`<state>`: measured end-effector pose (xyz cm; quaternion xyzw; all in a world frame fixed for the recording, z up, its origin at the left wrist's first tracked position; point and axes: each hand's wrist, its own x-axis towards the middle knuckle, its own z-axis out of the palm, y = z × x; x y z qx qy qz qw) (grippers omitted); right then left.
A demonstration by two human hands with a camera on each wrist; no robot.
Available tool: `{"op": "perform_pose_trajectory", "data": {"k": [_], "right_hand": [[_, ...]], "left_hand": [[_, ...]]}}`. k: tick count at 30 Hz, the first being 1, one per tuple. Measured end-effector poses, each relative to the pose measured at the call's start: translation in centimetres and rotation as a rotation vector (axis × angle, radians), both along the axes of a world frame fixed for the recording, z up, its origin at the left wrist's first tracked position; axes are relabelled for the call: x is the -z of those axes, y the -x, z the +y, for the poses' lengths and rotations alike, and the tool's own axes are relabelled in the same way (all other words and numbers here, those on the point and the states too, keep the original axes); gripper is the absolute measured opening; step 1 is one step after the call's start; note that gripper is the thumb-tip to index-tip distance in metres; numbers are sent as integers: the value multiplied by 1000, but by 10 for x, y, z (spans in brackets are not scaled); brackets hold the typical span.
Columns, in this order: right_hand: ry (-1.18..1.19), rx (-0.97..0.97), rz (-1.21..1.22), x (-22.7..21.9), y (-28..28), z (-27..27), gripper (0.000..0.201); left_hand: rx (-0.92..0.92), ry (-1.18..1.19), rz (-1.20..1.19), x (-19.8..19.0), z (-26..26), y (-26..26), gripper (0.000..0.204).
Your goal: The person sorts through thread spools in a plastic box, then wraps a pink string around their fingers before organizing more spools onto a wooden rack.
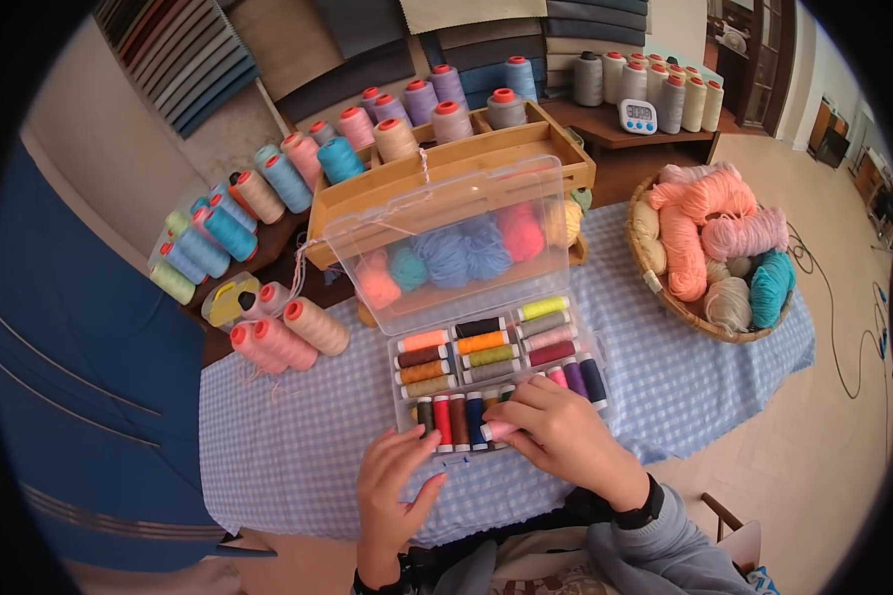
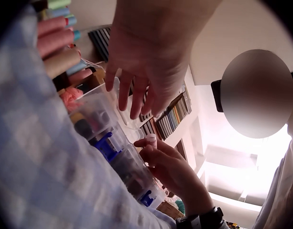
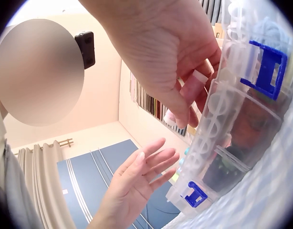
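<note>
My right hand [image 1: 577, 436] pinches a small pale pink thread spool [image 1: 499, 430] between thumb and fingers, over the front row of a clear plastic box [image 1: 395, 369]. In the right wrist view the spool [image 3: 193, 87] shows its white ends. My left hand [image 1: 397, 481] holds nothing, its fingers spread loosely beside the box's front left corner. Upright in the front row stand several spools, among them a red spool [image 1: 444, 421]; others lie sideways in compartments behind, such as a yellow spool [image 1: 544, 307]. Blue latches [image 3: 265, 69] show on the box's front.
The box's transparent lid [image 1: 342, 243] stands raised, with yarn balls seen through it. Behind is a wooden rack [image 1: 367, 203] with large thread cones. Pink cones [image 1: 283, 337] stand at left on the checked cloth [image 1: 278, 456]. A wicker basket [image 1: 655, 288] of yarn sits at right.
</note>
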<state>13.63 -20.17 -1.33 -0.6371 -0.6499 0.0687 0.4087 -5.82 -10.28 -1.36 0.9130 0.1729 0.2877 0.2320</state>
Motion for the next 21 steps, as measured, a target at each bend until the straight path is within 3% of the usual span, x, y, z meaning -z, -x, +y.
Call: {"op": "perform_pose_trajectory", "data": {"k": [5, 8, 17, 21], "right_hand": [[-34, 41, -4, 1, 8, 1, 14], [-36, 54, -15, 1, 13, 4, 15], [-30, 77, -41, -10, 34, 13, 26], [-88, 37, -110, 0, 42, 22, 25]], "left_hand": [[-266, 238, -192, 8, -3, 1, 47], [-302, 259, -239, 18, 0, 3, 43], [-291, 507, -252, 25, 7, 14, 59], [-240, 418, -182, 18, 7, 13, 65]]}}
